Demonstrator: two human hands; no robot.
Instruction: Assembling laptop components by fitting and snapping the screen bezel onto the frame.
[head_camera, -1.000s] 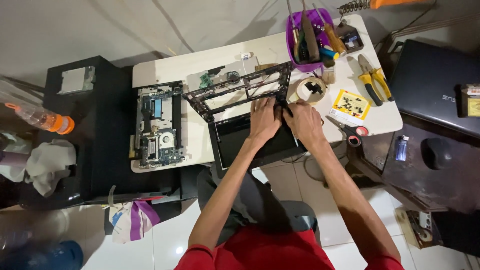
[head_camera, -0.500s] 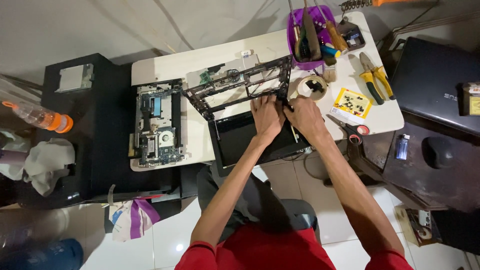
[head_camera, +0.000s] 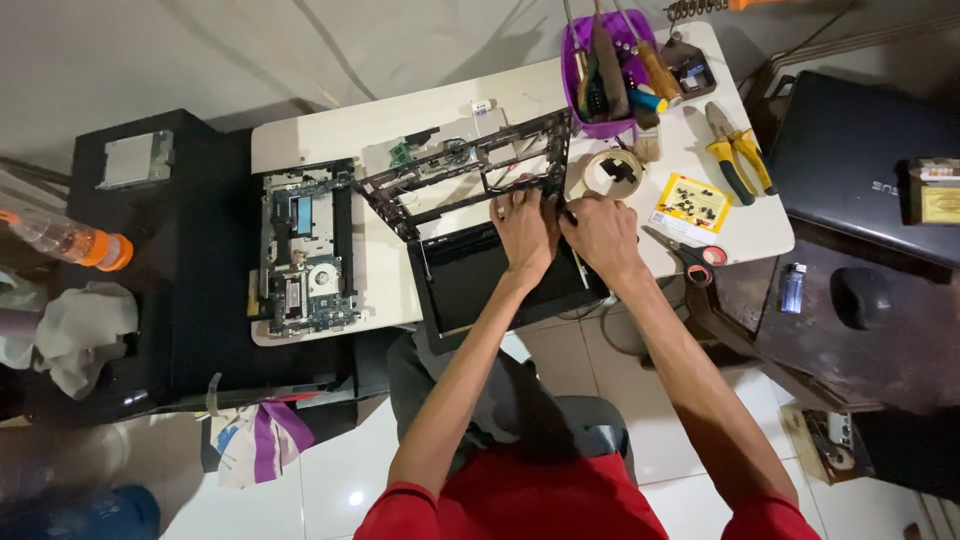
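Both hands together, left hand (head_camera: 524, 230) and right hand (head_camera: 598, 230) pinching corner where black laptop frame (head_camera: 470, 175) meets screen panel (head_camera: 475, 275), probably hinge spot. Motherboard (head_camera: 303, 255) parked far left, tape roll (head_camera: 612, 172) just above right hand.

Both hands' fingers (head_camera: 540, 205) hide whatever they grip at the laptop frame (head_camera: 470, 170).

Black laptop frame (head_camera: 470, 170); purple tool cup (head_camera: 575, 55); yellow-handled pliers (head_camera: 738, 152); white table (head_camera: 330, 120).
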